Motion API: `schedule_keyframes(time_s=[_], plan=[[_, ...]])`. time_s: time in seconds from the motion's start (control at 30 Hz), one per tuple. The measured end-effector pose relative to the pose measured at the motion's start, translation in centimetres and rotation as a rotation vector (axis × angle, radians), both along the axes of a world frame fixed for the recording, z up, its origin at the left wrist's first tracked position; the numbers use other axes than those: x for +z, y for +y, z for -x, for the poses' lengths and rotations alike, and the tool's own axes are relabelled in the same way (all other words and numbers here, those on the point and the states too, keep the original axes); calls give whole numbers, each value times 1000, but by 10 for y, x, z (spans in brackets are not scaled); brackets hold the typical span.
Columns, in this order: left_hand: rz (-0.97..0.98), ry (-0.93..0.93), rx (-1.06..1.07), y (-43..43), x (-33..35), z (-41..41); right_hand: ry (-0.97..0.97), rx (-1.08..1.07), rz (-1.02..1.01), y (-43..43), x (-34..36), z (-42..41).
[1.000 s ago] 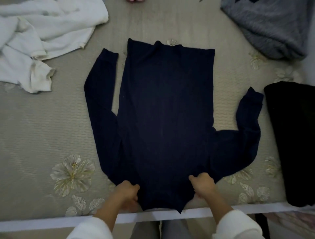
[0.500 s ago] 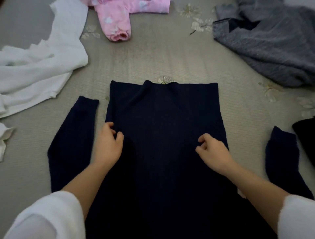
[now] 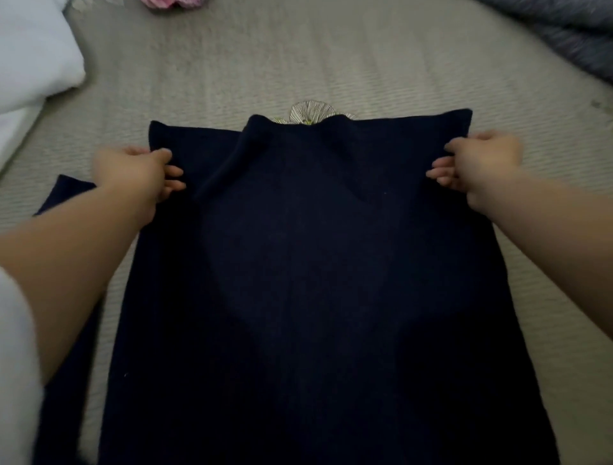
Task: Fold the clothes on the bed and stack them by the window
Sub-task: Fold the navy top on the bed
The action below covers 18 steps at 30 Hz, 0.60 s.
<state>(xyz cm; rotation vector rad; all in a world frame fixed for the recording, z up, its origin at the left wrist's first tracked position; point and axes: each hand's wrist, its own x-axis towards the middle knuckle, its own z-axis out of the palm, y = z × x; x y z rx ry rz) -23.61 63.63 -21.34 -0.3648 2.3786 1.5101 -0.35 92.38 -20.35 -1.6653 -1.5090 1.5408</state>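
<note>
A dark navy sweater (image 3: 311, 282) lies spread flat on the beige bed (image 3: 298, 59), its far edge toward the middle of the bed. My left hand (image 3: 136, 179) pinches the sweater's left side near the far corner, fingers curled over the cloth. My right hand (image 3: 481, 166) grips the right side near the opposite far corner in the same way. One navy sleeve (image 3: 63, 195) sticks out at the left under my forearm. The sweater's near end runs out of the bottom of the view.
A white garment (image 3: 30, 63) is bunched at the far left. A pink garment (image 3: 172, 2) peeks in at the top edge. A grey knitted garment (image 3: 564, 36) lies at the far right corner. A flower print (image 3: 310, 113) shows just beyond the sweater.
Both hands have moved from the sweater's near end, over its middle, out to the two sides near the far corners and taken hold there. The view has tilted closer.
</note>
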Motion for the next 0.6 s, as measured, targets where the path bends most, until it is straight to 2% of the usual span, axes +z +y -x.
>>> schedule_keyframes(time_s=[0.13, 0.2, 0.27, 0.37, 0.43, 0.47, 0.53, 0.6], plan=[[-198, 34, 224, -5, 13, 17, 150, -181, 27, 12, 8, 9], [-211, 36, 183, -7, 12, 22, 237, -201, 38, 15, 8, 10], [-76, 114, 3, -5, 10, 14, 242, -145, -14, 12, 2, 9], [319, 417, -467, -9, 0, -19, 48, 154, -311, -10, -1, 5], [627, 598, -731, -13, -11, -45, -179, 543, -627, -29, -6, -6], [719, 614, -772, -14, -15, -57, -287, 736, -762, -41, -9, -14], [741, 578, -746, -14, -16, -81, -396, 941, -872, -64, -12, -32], [690, 587, -776, -14, -11, -114, -359, 928, -845, -86, -8, -54]])
